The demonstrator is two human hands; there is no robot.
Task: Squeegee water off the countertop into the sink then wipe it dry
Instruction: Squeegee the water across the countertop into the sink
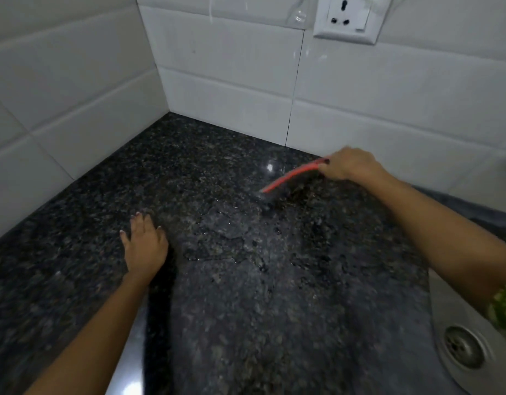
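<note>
My right hand (350,165) grips the red-orange squeegee (291,177) near the back wall, its dark blade edge touching the wet black granite countertop (75,223). A shiny puddle of water (226,226) spreads across the middle of the counter, just in front of the blade. My left hand (145,245) lies flat on the counter with fingers spread, left of the puddle, holding nothing. The steel sink (442,303) with its round drain (464,346) is at the lower right.
White tiled walls (231,81) meet in a corner behind the counter. A white wall socket (347,19) sits high on the back wall. A green patterned sleeve (504,306) shows at the right edge.
</note>
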